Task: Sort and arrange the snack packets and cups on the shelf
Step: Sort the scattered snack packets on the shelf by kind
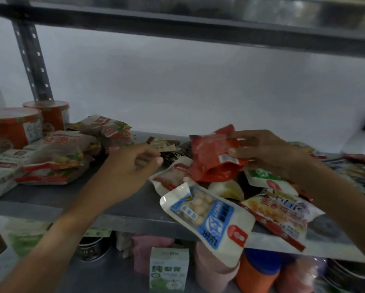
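While my right hand (pixel 268 153) pinches the red packet (pixel 215 159) by its top edge, lifted just above the loose heap on the right of the shelf (pixel 118 214), my left hand (pixel 131 172) hovers with fingers loosely curled, holding nothing. I judge the red one needs its own spot, apart from the brown packets (pixel 59 157) stacked on the left beside the orange cups (pixel 19 125). I should mind the blue-and-white packet (pixel 209 216) hanging over the shelf's front edge; a nudge could drop it.

Red packet (pixel 213 157) lifted above jumbled packets (pixel 278 206) at right; brown packets (pixel 59 157) stacked beside orange cups (pixel 19 125) at left.
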